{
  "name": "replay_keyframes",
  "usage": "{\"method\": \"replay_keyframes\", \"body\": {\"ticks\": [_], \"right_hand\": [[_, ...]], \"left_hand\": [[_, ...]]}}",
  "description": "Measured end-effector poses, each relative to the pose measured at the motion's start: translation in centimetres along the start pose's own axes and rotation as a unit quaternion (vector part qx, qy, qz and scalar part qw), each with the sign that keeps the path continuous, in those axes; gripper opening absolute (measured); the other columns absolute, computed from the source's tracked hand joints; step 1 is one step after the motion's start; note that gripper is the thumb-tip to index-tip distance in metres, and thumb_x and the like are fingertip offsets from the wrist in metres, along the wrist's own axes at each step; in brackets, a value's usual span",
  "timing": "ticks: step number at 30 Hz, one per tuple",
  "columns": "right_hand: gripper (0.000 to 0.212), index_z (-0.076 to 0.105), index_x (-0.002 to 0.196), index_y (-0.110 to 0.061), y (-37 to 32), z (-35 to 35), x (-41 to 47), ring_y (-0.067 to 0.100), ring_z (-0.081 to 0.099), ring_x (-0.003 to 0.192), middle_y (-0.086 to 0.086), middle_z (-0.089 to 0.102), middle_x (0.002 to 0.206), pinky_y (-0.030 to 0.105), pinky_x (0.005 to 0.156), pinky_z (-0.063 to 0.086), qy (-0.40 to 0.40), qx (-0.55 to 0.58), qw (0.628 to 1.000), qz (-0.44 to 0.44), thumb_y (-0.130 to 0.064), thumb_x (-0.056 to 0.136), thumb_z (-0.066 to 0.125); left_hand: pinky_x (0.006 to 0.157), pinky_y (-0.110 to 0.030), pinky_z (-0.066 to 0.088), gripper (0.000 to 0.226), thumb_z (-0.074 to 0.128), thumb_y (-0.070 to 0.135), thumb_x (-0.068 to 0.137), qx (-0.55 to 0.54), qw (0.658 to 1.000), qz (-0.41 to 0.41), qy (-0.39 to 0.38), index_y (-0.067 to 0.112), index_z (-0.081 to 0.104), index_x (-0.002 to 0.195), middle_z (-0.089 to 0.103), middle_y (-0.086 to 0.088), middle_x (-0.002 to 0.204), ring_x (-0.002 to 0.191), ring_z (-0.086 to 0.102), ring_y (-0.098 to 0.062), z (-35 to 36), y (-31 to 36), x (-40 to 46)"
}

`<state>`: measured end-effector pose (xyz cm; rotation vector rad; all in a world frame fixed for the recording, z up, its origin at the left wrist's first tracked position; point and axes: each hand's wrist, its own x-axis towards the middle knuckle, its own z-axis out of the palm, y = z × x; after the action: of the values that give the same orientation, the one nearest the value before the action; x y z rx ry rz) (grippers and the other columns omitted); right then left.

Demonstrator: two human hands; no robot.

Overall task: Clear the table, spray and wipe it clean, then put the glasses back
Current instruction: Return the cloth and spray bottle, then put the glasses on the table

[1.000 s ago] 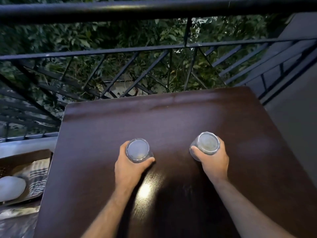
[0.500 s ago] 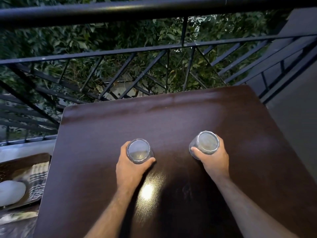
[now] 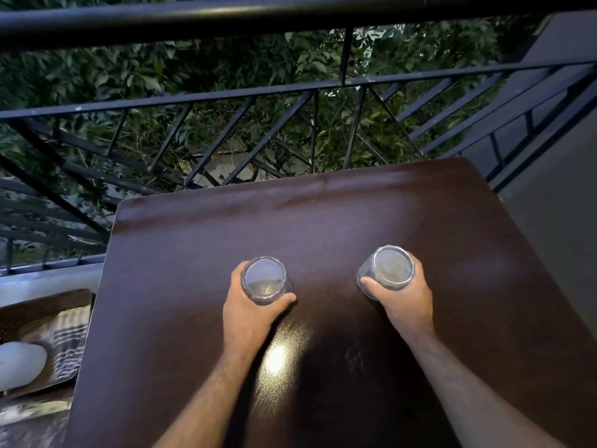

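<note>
Seen from the head camera, 1 dark brown worktop (image 3: 323, 227) fills the lower part of the picture, its far edge just short of a black metal railing (image 3: 290, 88) with green leaves behind it. Taking the worktop as landmark, 2 clear glasses sit over its middle, side by side and well apart from each other.

The left hand (image 3: 248, 315) is curled round the left glass (image 3: 264, 279), thumb on the side toward the centre of the worktop and fingers wrapped round the outer side. The right hand (image 3: 405, 299) grips the right glass (image 3: 389, 266) in the same way, its thumb across the near inner side and its fingers round the outer side. The right glass tilts a little toward the centre of the worktop. Whether either glass touches the worktop or is held just above it, I cannot tell.

Near the front middle of the worktop, between the 2 forearms, lies a bright spot of reflected light (image 3: 276, 360). Off the worktop's left edge, lower down, a striped cloth (image 3: 69, 344) and a white rounded thing (image 3: 19, 365) lie on a brown surface; what the white thing is I cannot tell.
</note>
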<state>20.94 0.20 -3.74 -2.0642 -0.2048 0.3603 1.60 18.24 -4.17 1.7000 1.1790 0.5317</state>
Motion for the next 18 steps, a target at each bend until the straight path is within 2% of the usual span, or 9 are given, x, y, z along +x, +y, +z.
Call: {"method": "replay_keyframes", "body": {"ticks": [3, 6, 8, 11, 12, 16, 18], "right_hand": [[0.091, 0.048, 0.128, -0.046, 0.0, -0.4, -0.1, 0.006, 0.059, 0.115, -0.022, 0.062, 0.121, 0.036, 0.103, 0.049, -0.01, 0.0, 1.0, -0.024, -0.057, 0.045, 0.085], [0.094, 0.045, 0.141, -0.027, 0.0, -1.0, -0.5, 0.013, 0.055, 0.128, -0.004, 0.056, 0.137, 0.041, 0.11, 0.045, 0.025, 0.053, 0.996, -0.073, -0.057, 0.057, 0.077], [0.087, 0.044, 0.142, -0.014, -0.4, -1.1, -0.7, 0.018, 0.05, 0.135, 0.005, 0.051, 0.143, 0.045, 0.115, 0.04, 0.067, 0.099, 0.987, -0.104, -0.055, 0.07, 0.068], [0.074, 0.049, 0.139, -0.007, -2.0, -0.9, -0.8, 0.018, 0.049, 0.135, 0.01, 0.052, 0.141, 0.045, 0.116, 0.039, 0.112, 0.107, 0.978, -0.142, -0.052, 0.08, 0.06], [0.068, 0.053, 0.136, -0.008, -2.9, -0.7, -0.8, 0.017, 0.051, 0.132, 0.009, 0.055, 0.139, 0.044, 0.114, 0.04, 0.124, 0.099, 0.975, -0.155, -0.049, 0.082, 0.059], [0.047, 0.06, 0.124, -0.008, -7.1, 1.1, -1.2, 0.015, 0.055, 0.122, 0.005, 0.06, 0.127, 0.036, 0.107, 0.044, 0.168, 0.06, 0.96, -0.217, -0.039, 0.089, 0.057], [0.042, 0.06, 0.123, -0.003, -8.9, 2.5, -2.0, 0.022, 0.054, 0.125, 0.012, 0.06, 0.126, 0.031, 0.108, 0.042, 0.169, 0.029, 0.949, -0.263, -0.032, 0.092, 0.058]], "left_hand": [[0.094, -0.017, 0.043, 0.101, 0.091, 0.056, 0.04, -0.028, 0.999, 0.007, -0.02, 0.051, 0.039, 0.127, 0.056, 0.033, 0.12, 0.108, 0.054, 0.018, -0.1, 0.0, -0.1], [0.099, -0.009, 0.03, 0.121, 0.095, 0.054, 0.038, -0.064, 0.997, 0.014, -0.027, 0.051, 0.027, 0.139, 0.039, 0.035, 0.136, 0.119, 0.037, 0.031, -0.6, -0.3, -0.5], [0.099, -0.008, 0.024, 0.123, 0.092, 0.057, 0.038, -0.075, 0.997, 0.017, -0.026, 0.056, 0.023, 0.139, 0.034, 0.029, 0.142, 0.121, 0.026, 0.037, -1.1, -0.6, -0.7], [0.101, -0.009, 0.022, 0.122, 0.088, 0.066, 0.04, -0.062, 0.997, 0.046, -0.03, 0.054, 0.025, 0.143, 0.029, 0.042, 0.145, 0.129, 0.023, 0.031, -2.4, -0.9, -0.8], [0.103, -0.01, 0.023, 0.121, 0.088, 0.068, 0.04, -0.057, 0.996, 0.057, -0.035, 0.054, 0.026, 0.143, 0.028, 0.042, 0.148, 0.133, 0.023, 0.027, -2.9, -0.9, -0.8], [0.113, -0.018, 0.024, 0.102, 0.083, 0.053, 0.054, -0.046, 0.994, 0.09, -0.036, 0.054, 0.031, 0.142, 0.033, 0.025, 0.157, 0.142, 0.026, 0.013, -4.7, -0.5, -0.1], [0.113, -0.013, 0.023, 0.095, 0.075, 0.053, 0.062, -0.033, 0.994, 0.103, -0.029, 0.044, 0.034, 0.146, 0.036, 0.021, 0.156, 0.143, 0.029, 0.01, -6.2, -0.4, 0.1]]}}
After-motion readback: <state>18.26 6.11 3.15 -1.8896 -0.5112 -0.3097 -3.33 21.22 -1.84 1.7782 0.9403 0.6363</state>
